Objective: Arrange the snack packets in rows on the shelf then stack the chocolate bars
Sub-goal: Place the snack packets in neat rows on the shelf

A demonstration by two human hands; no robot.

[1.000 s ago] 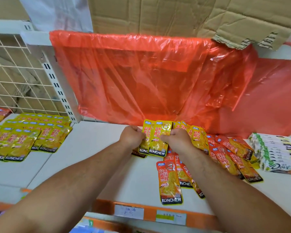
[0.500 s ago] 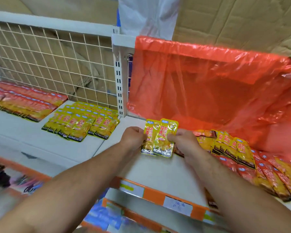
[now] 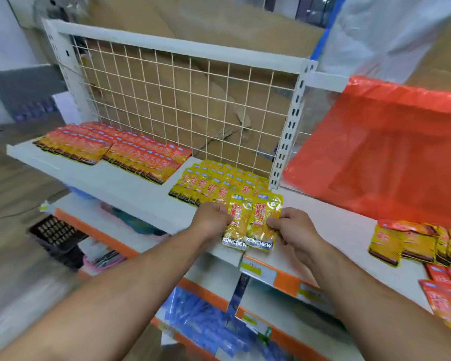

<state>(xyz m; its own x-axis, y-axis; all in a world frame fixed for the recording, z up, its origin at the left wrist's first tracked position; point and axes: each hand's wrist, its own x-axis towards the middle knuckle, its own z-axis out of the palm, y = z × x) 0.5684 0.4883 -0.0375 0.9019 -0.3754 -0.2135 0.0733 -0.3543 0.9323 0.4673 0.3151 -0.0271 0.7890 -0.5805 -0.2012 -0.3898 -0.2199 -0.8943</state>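
Two yellow KONCHEW snack packets [image 3: 251, 224] are held side by side above the front edge of the white shelf [image 3: 130, 190]. My left hand [image 3: 211, 220] pinches their left side and my right hand [image 3: 294, 231] pinches their right side. Just behind them lie rows of yellow packets [image 3: 206, 182] at the foot of the upright post. Rows of orange-red packets [image 3: 115, 149] fill the left part of the shelf. A loose pile of yellow and red packets [image 3: 425, 246] lies on the right shelf section. No chocolate bars are in view.
A wire mesh back panel [image 3: 182, 100] stands behind the left shelf, with a slotted white post [image 3: 289, 131] at its right. A red plastic sheet [image 3: 391, 152] hangs over the right section. Lower shelves hold blue packs [image 3: 201, 319]; a dark crate [image 3: 55, 230] sits low left.
The view has swung left. Both hands have carried the two yellow packets left, from the loose pile toward the rows of yellow packets. The grip has not changed.
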